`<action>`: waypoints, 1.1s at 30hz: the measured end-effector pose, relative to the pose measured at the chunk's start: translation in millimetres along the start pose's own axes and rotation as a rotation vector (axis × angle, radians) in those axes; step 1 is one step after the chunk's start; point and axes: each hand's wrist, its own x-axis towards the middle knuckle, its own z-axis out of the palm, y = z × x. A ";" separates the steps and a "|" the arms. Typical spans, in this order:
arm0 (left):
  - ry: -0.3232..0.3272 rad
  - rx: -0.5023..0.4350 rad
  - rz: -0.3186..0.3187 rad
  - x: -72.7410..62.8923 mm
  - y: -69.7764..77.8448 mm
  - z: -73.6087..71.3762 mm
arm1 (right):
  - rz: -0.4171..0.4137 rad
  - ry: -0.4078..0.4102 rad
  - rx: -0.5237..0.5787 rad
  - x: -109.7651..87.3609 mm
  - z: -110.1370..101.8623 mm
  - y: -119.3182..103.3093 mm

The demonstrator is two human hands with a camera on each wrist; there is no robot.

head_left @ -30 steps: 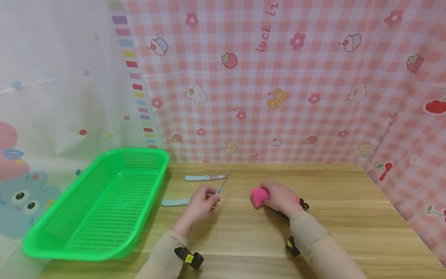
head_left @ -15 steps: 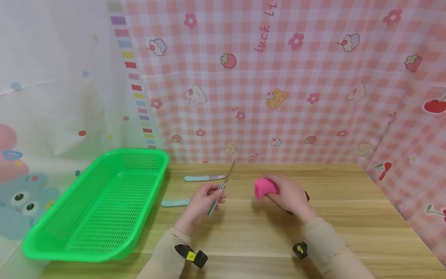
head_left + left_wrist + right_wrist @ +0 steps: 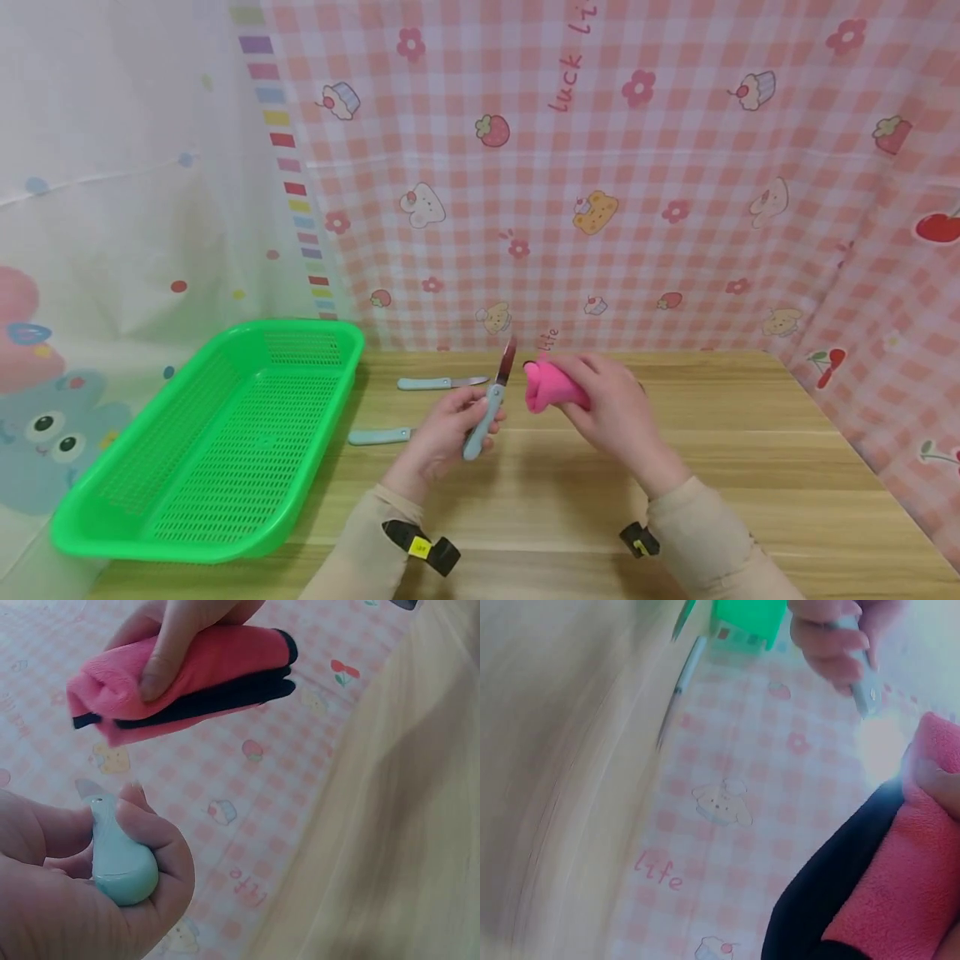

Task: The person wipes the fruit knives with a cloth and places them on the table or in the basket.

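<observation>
My left hand (image 3: 448, 427) grips a small knife (image 3: 484, 421) by its pale blue-green handle, blade pointing up and away. In the left wrist view the handle (image 3: 124, 859) sits between thumb and curled fingers. A folded pink cloth (image 3: 553, 387) with dark edging is held by my right hand (image 3: 617, 410), just right of the blade and above the table. In the right wrist view, bright glare covers the blade beside the cloth (image 3: 900, 877), so whether they touch cannot be told. Two similar knives lie on the table, a far one (image 3: 424, 384) and a nearer one (image 3: 378, 437), partly behind my left hand.
A green plastic basket (image 3: 300, 500) with perforated walls stands at the left of the wooden table (image 3: 720, 467). Pink checked fabric (image 3: 675, 267) hangs along the back edge and right side, with white printed fabric (image 3: 150, 250) at the left.
My left hand has turned the knife so its handle and blade face show, shifting slightly right. My right hand has lifted the cloth off the table and brought it toward the blade.
</observation>
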 end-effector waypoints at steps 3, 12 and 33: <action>-0.042 -0.026 0.009 0.5 -2.0 3.9 | -0.053 0.043 0.003 -0.9 4.4 -3.8; -0.056 -0.019 0.009 -0.7 -6.0 13.4 | -0.145 0.107 -0.006 -3.7 21.5 -8.5; -0.097 0.021 0.053 -2.4 -12.5 20.4 | -0.130 0.233 -0.117 1.1 25.7 1.5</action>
